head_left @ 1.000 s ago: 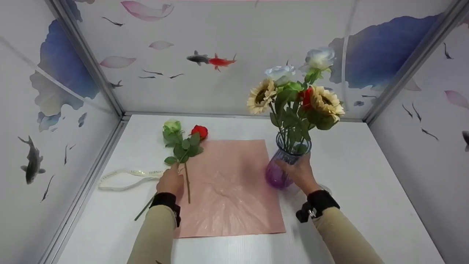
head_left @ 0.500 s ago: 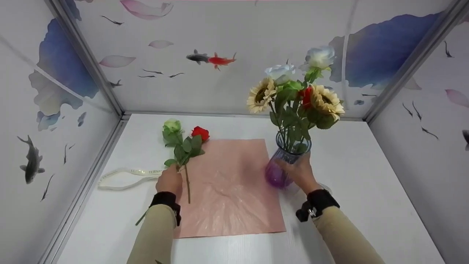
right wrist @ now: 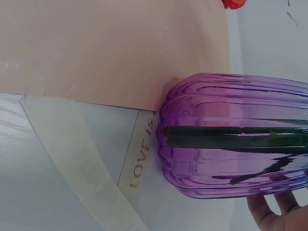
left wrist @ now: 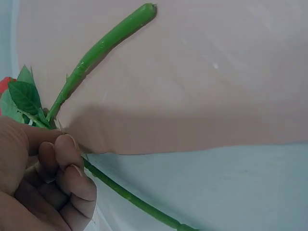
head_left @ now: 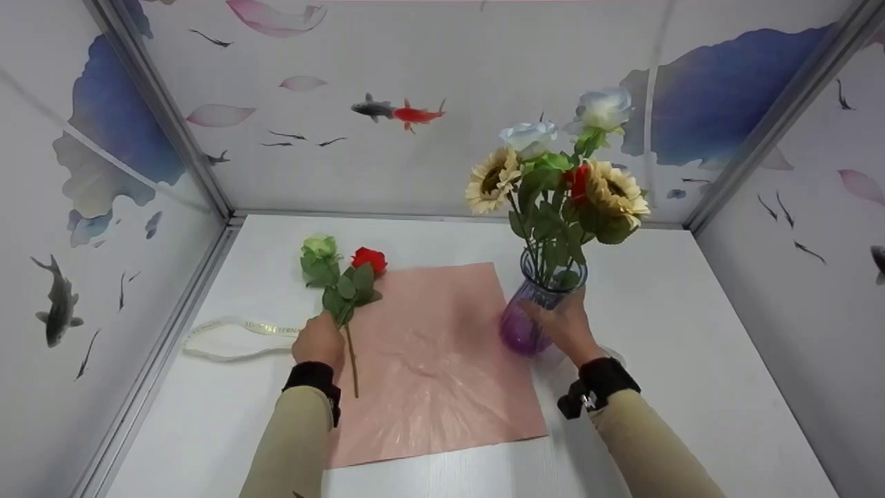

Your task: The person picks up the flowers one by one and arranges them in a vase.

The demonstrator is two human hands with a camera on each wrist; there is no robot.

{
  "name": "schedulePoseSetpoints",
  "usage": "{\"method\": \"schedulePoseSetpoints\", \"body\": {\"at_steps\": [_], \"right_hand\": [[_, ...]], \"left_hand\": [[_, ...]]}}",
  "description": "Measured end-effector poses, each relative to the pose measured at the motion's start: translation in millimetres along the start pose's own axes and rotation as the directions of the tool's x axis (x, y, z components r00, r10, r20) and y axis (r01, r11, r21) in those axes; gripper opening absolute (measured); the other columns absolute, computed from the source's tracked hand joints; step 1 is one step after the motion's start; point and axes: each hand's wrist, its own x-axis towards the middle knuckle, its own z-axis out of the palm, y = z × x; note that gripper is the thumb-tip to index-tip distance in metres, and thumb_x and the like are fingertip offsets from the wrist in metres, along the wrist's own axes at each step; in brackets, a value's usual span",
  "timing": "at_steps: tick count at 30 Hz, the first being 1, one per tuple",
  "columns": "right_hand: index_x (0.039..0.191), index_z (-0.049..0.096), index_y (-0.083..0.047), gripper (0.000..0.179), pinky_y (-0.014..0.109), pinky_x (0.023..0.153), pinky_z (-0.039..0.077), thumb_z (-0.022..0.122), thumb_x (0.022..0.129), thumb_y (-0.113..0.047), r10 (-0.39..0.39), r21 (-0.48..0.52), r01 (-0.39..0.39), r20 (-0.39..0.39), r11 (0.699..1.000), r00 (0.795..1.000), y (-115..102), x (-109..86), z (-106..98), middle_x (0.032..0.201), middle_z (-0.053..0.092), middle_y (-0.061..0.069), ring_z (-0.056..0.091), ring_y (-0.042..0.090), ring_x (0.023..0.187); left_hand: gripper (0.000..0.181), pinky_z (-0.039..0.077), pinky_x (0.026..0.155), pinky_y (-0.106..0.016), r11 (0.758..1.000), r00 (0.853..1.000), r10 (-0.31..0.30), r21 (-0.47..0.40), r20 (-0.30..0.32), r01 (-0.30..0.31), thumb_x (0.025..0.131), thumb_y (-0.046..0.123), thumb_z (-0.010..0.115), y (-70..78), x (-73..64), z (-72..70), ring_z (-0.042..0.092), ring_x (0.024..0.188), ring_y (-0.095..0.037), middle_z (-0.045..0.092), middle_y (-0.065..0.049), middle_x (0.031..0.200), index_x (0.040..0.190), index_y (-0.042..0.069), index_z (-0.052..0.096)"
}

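Observation:
My left hand (head_left: 319, 344) pinches a rose stem (left wrist: 130, 195) between curled fingers and thumb. Beyond that hand lie a pale green rose (head_left: 319, 247) and a red rose (head_left: 369, 261), their green leaves bunched together. A second stem (left wrist: 106, 45) crosses the pink wrapping paper (head_left: 432, 373). My right hand (head_left: 570, 328) grips a purple glass vase (head_left: 520, 330) from its right side. Sunflowers (head_left: 617, 194), white-blue roses (head_left: 529, 140) and a partly hidden red flower (head_left: 578, 185) stand in the vase. Whether its base touches the table cannot be told.
Left of my left hand, a cream ribbon (head_left: 238, 357) with gold lettering lies in a loop. Another lettered ribbon (right wrist: 139, 168) lies near the vase base. The white table (head_left: 691, 360) is bordered by printed walls (head_left: 442, 173) with metal frame edges.
My left hand stays almost in place while both roses shift slightly toward me and left. The pink paper's near edge has slid toward me and turned a little. The vase barely moves.

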Motion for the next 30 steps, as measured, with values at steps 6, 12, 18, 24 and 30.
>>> {"method": "schedulePoseSetpoints", "body": {"at_steps": [6, 12, 18, 24, 30], "right_hand": [[0.156, 0.002, -0.009, 0.113, 0.054, 0.122, 0.024, 0.085, 0.084, -0.037, -0.018, 0.024, 0.018, -0.009, 1.0, 1.0, 2, -0.3, 2, 0.156, 0.029, 0.023, 0.03, 0.036, 0.149], [0.156, 0.002, -0.009, 0.114, 0.054, 0.121, 0.026, 0.086, 0.083, -0.036, -0.018, 0.022, 0.019, -0.013, 1.0, 1.0, 0, -1.0, 3, 0.155, 0.03, 0.024, 0.032, 0.037, 0.147], [0.155, 0.003, -0.009, 0.113, 0.054, 0.121, 0.026, 0.086, 0.083, -0.035, -0.005, 0.027, 0.005, -0.006, 1.0, 1.0, -1, -1.6, 4, 0.155, 0.031, 0.024, 0.033, 0.038, 0.147], [0.155, 0.002, -0.008, 0.113, 0.054, 0.121, 0.026, 0.086, 0.084, -0.033, -0.041, 0.026, 0.041, -0.017, 0.999, 0.999, 0, -0.8, 3, 0.155, 0.029, 0.023, 0.032, 0.037, 0.148], [0.155, 0.004, -0.008, 0.112, 0.053, 0.122, 0.025, 0.086, 0.083, -0.031, -0.054, 0.04, 0.055, -0.036, 0.998, 0.998, 1, -0.9, 3, 0.154, 0.031, 0.024, 0.032, 0.037, 0.147]], "left_hand": [[0.018, 0.057, 0.073, -0.057, 1.0, 0.999, 0.01, -0.001, -0.048, -0.01, 0.102, 0.007, 0.051, 0.9, -2.4, 1.7, 0.071, 0.092, -0.042, 0.07, -0.026, 0.102, 0.109, -0.005, 0.063], [0.013, 0.058, 0.068, -0.055, 0.997, 0.991, 0.069, 0.042, -0.116, -0.064, 0.102, 0.006, 0.056, 1.2, -4.9, 4.1, 0.071, 0.086, -0.04, 0.07, -0.025, 0.093, 0.098, -0.004, 0.064], [0.016, 0.059, 0.068, -0.053, 0.995, 0.991, 0.082, 0.069, -0.102, -0.076, 0.1, 0.0, 0.056, 4.2, -4.3, 0.8, 0.071, 0.085, -0.039, 0.07, -0.025, 0.09, 0.093, -0.006, 0.068], [0.018, 0.059, 0.061, -0.054, 0.988, 0.98, 0.132, 0.1, -0.149, -0.118, 0.098, -0.001, 0.056, 7.9, -0.8, -3.1, 0.073, 0.077, -0.04, 0.071, -0.027, 0.086, 0.092, -0.01, 0.071], [0.018, 0.058, 0.061, -0.056, 0.98, 0.961, 0.177, 0.129, -0.21, -0.153, 0.099, -0.002, 0.056, 14.9, -0.5, -6.0, 0.072, 0.075, -0.042, 0.071, -0.026, 0.083, 0.09, -0.009, 0.071]]}}
